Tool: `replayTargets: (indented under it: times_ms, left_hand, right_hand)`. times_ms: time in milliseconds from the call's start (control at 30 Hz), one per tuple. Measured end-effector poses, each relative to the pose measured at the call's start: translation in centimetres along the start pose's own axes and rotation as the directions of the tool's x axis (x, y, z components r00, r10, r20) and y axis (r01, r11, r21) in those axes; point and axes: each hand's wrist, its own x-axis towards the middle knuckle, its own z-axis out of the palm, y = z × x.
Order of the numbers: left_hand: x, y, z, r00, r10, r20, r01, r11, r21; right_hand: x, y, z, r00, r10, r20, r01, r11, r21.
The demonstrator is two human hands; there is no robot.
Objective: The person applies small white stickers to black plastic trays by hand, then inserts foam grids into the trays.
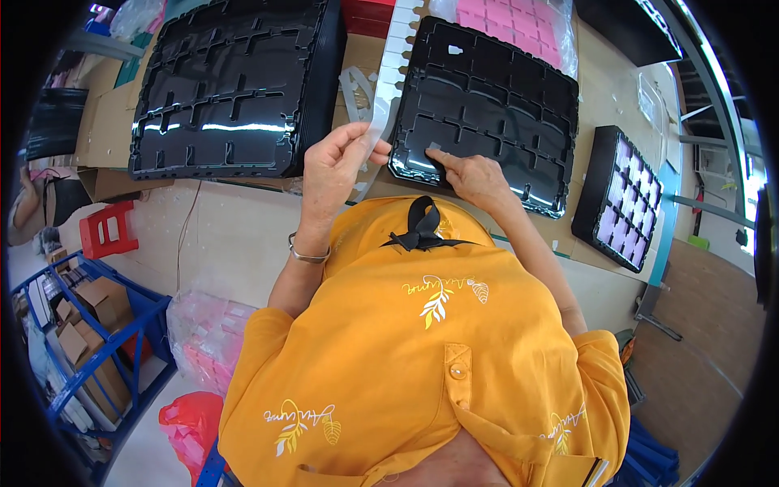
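Note:
Between the thumb and fingers of my left hand is the near end of a pale strip, which looks like backing strip. Beyond my fingers it runs up to a row of white notched pieces; whether they are joined is hard to tell. My right hand holds nothing. Its index finger reaches onto the near left part of a black plastic tray, touching a small grey piece. A small white piece lies near the tray's far left corner.
A tall stack of black trays stands to the left. Pink trays in clear plastic lie behind. At right is a black tray stack with pale compartments. Left of the bench are a red stool and a blue rack of cartons.

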Motion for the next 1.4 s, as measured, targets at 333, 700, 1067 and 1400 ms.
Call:
replayTargets:
  times_ms: [333, 700, 1067, 1400]
  left_hand:
    - [0.6, -0.3, -0.1, 0.999, -0.014, 0.029, 0.013, 0.999, 0.032]
    - [0.7, -1.2, 0.3, 0.982, -0.109, 0.156, 0.133, 0.980, -0.150]
    - [3.1, -0.5, 1.4, 0.990, -0.096, 0.103, 0.108, 0.987, -0.121]
    - [3.0, -1.1, 2.3, 0.994, 0.101, -0.043, -0.093, 0.983, 0.160]
  right_hand:
    - [-1.9, -2.1, -1.9, 0.967, -0.252, 0.021, 0.240, 0.886, -0.396]
    - [4.2, -5.1, -6.3, 0.985, 0.159, 0.069, -0.118, 0.319, 0.940]
    - [5.3, -7.4, -6.0, 0.956, 0.220, -0.194, 0.114, 0.332, 0.936]
    - [5.4, -7.4, -5.9, 0.939, 0.285, -0.191, 0.089, 0.334, 0.938]
